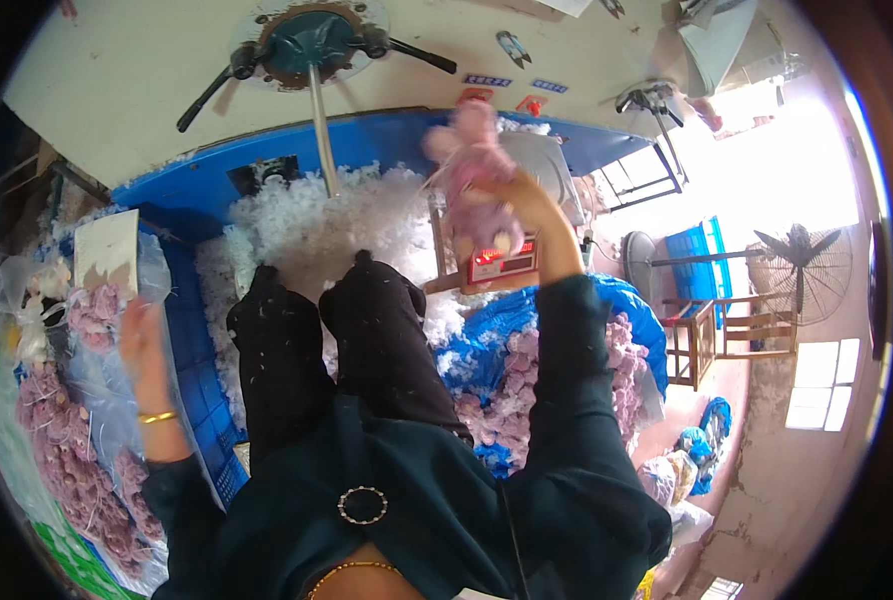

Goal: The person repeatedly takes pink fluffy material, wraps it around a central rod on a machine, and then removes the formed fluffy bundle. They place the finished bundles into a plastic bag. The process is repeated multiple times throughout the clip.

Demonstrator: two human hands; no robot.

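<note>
My right hand (511,195) grips a pink plush toy (476,160), raised over a weighing scale. The toy is blurred, and it hides most of my fingers. Just below it, the scale's red-lit display (501,262) shows, and part of its metal pan (544,160) is visible behind my hand. On the left, my left hand (144,345) is beside a pink plush piece (96,315) lying on clear plastic. Motion smears its fingers, so their pose is unclear.
White stuffing (296,215) fills a blue-walled bin around my legs. Ahead, a stuffing machine's nozzle (323,140) juts out between black handles. Pink plush pieces (66,450) heap at the left; more (511,385) lie on blue plastic at the right. A fan (801,270) stands farther right.
</note>
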